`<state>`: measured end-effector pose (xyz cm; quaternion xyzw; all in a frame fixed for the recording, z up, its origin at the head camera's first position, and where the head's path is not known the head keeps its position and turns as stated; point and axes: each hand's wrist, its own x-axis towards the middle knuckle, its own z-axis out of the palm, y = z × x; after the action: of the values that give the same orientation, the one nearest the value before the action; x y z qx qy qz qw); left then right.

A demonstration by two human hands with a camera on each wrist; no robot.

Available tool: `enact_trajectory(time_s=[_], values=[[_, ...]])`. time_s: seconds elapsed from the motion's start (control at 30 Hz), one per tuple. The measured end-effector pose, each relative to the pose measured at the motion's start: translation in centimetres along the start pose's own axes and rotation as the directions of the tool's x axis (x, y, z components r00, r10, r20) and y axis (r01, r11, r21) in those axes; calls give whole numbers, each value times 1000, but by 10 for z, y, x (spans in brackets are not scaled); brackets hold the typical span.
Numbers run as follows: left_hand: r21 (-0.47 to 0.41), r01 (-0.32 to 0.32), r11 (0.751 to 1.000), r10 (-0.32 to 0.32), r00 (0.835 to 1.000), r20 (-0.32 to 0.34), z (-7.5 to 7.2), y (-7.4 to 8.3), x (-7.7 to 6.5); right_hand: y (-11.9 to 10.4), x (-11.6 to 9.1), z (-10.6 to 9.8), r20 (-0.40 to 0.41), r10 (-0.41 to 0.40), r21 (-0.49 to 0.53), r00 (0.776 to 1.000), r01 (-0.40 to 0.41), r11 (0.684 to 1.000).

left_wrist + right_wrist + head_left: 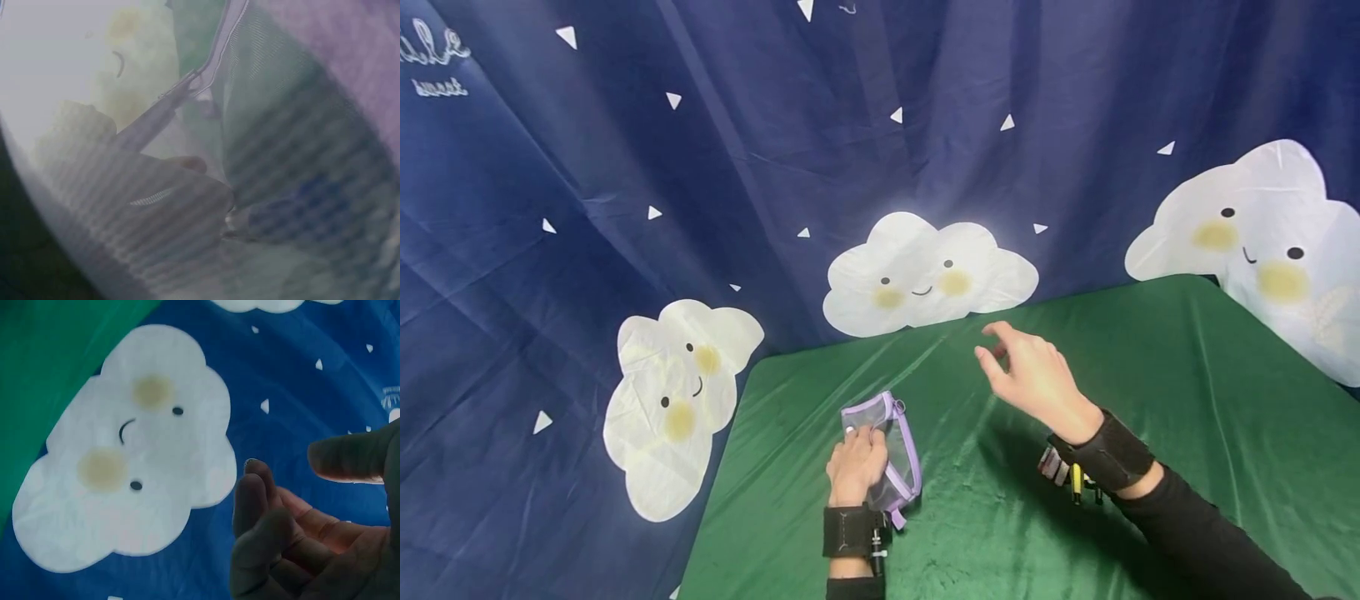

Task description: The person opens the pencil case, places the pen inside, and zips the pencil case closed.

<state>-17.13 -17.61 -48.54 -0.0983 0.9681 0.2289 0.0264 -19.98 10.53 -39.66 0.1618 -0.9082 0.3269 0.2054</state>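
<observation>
A see-through mesh pouch (898,450) with lilac trim and a zip lies tilted on the green cloth, left of centre. My left hand (856,462) is over its left side and grips it, the fingertips on the mesh. In the left wrist view the grey mesh (269,106) fills most of the picture, blurred, with part of the hand behind it and a dim blue patch low on the right. My right hand (1037,375) is raised above the cloth, holding nothing. Its thumb stands apart from its loosely bent fingers in the right wrist view.
Below the right wrist lie several small items: a yellow stick-shaped thing (1077,482) and a red-and-white piece (1051,463), partly hidden by the wristband. Green cloth (970,533) covers the table. Behind it hangs a blue curtain (820,125) printed with clouds.
</observation>
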Motion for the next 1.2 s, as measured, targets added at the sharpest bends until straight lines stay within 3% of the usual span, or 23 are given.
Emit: enact_trajectory(time_s=[0.47, 0.63, 0.9, 1.2], values=[[15, 7, 1000, -6, 1000, -12, 4, 0, 1, 36, -24, -26, -100, 169, -68, 981, -176, 982], [16, 2, 1000, -2, 1000, -6, 3, 0, 1, 47, -33, -28, -54, 268, -83, 962, -272, 959], [8, 2, 1000, -2, 1000, 2, 2, 1, 1, 66, -46, -27, 98, 452, -121, 887, -440, 890], [15, 9, 1000, -9, 1000, 0, 2, 1, 2, 81, -57, -20, 208, 525, -155, 825, -502, 851]])
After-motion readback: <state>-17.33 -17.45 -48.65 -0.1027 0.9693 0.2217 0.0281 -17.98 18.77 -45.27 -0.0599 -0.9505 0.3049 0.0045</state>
